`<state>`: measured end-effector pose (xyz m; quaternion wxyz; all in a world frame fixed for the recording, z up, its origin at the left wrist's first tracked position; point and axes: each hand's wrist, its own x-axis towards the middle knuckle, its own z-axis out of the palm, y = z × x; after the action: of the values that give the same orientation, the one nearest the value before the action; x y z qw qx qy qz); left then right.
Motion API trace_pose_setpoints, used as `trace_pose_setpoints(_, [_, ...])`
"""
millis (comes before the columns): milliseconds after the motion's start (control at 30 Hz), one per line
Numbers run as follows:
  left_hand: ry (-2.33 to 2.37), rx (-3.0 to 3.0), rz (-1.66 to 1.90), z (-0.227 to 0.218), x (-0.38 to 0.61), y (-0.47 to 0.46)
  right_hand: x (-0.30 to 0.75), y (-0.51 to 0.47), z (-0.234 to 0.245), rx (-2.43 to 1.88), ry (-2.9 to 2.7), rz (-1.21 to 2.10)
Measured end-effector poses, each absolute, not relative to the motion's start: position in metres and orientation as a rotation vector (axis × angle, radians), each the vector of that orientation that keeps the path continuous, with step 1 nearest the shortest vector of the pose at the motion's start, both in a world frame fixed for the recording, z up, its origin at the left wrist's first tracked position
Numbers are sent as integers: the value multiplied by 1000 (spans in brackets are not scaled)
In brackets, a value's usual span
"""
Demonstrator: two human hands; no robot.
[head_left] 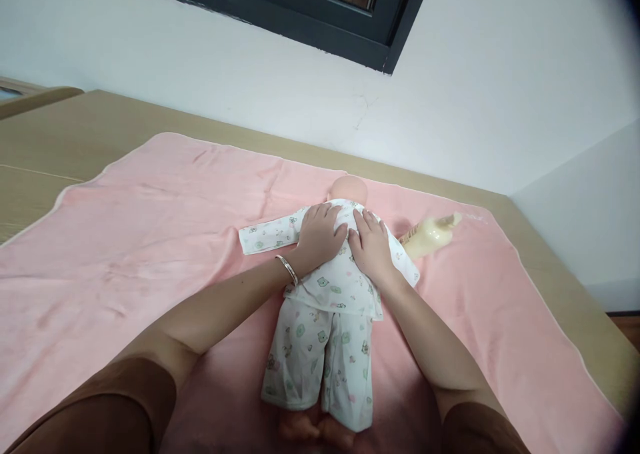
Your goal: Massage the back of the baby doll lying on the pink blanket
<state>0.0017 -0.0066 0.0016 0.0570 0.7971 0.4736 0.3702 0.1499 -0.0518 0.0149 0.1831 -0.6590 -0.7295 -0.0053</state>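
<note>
A baby doll (327,301) in white printed pyjamas lies on a pink blanket (150,241), head (347,189) toward the wall. My left hand (320,234), with a silver bangle on its wrist, rests on the doll's chest, fingers spread and curled over the shirt. My right hand (371,244) lies beside it on the other side of the chest, fingers stretched over the fabric. One shirt sleeve (265,235) lies flat and seems empty at the left. The doll's bare arm (433,233) sticks out to the right. Its bare feet (317,431) show at the bottom.
The blanket covers a wooden tabletop (65,141) set against a white wall (250,74). A dark window frame (320,21) sits above. The table's right edge (575,287) drops off near a wall corner.
</note>
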Motion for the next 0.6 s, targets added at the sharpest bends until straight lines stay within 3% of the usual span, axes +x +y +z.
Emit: trace_pose_setpoints(600, [1446,2389,1096,1,2,-7,150,-54,15,-1866,-2050,-14])
